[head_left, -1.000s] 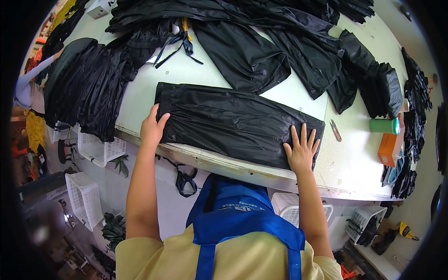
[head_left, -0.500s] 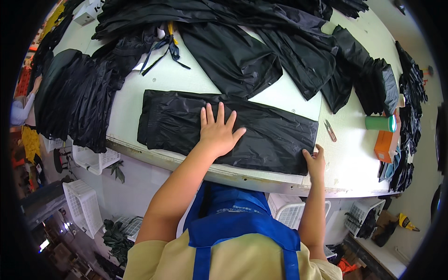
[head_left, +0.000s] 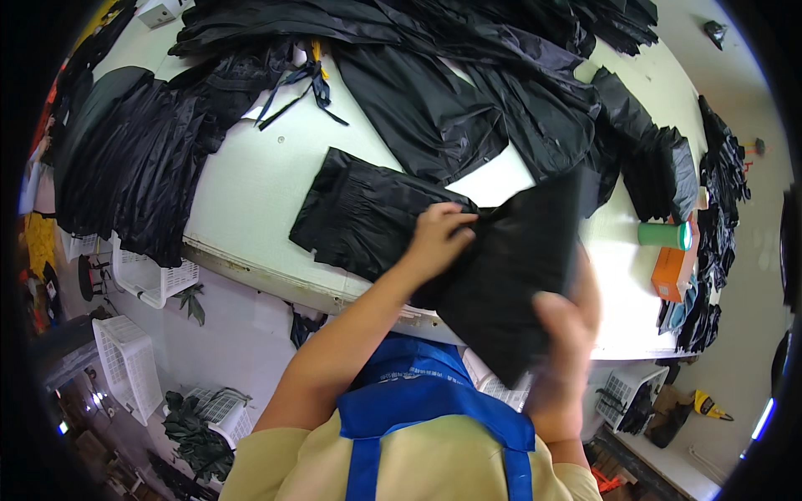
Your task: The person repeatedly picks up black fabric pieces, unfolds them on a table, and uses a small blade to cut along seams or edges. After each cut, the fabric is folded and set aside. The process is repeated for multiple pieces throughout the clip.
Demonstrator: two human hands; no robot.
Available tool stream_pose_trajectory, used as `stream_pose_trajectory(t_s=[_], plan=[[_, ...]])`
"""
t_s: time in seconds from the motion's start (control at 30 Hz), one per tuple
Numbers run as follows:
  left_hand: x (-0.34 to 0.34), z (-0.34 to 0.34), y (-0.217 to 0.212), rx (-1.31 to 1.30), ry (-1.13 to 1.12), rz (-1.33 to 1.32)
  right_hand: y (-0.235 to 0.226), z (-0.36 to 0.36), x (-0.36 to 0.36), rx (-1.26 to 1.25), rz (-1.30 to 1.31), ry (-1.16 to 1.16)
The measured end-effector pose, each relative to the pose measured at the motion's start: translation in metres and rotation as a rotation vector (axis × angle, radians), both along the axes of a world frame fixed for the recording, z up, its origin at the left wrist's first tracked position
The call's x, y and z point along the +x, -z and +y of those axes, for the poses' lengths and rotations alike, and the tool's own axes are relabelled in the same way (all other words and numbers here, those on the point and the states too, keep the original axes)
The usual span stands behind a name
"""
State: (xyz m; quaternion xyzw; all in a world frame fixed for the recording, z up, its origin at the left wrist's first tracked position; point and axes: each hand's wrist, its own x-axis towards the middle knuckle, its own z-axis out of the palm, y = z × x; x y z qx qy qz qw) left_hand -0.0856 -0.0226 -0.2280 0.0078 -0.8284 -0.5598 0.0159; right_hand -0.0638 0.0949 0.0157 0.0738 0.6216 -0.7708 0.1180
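A folded black garment (head_left: 359, 209) of thin shiny cloth, with a gathered elastic edge at its left end, lies partly on the white table near its front edge. Its right half is raised off the tabletop and bent upward. My left hand (head_left: 439, 242) is closed at the bend, its fingers bunched on the cloth. Around the raised end my right hand (head_left: 571, 321) is wrapped, smeared by motion, thumb on the near face and fingers hidden behind the cloth.
Piles of black garments lie at the left (head_left: 125, 159), along the back (head_left: 376, 29) and at the right (head_left: 668, 167). A green cup (head_left: 664, 235) and an orange box (head_left: 672, 271) stand at the right. White plastic baskets (head_left: 129, 359) sit below the table.
My right hand has lifted the garment's right end and bent it up toward the left. My left hand has gone from lying flat to closing at the bend. The garment has turned slightly.
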Motion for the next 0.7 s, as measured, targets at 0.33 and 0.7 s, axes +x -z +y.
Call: stream_pose_trajectory(t_s=[0.33,0.7], plan=[[0.056,-0.208,-0.04,-0.661,-0.233,-0.225,0.144,-0.07,0.005,1.001,0.772,-0.366],[0.078,-0.151,-0.038,0.887,-0.342,-0.563,0.161,0.069,-0.01,0.028,-0.29,-0.2]])
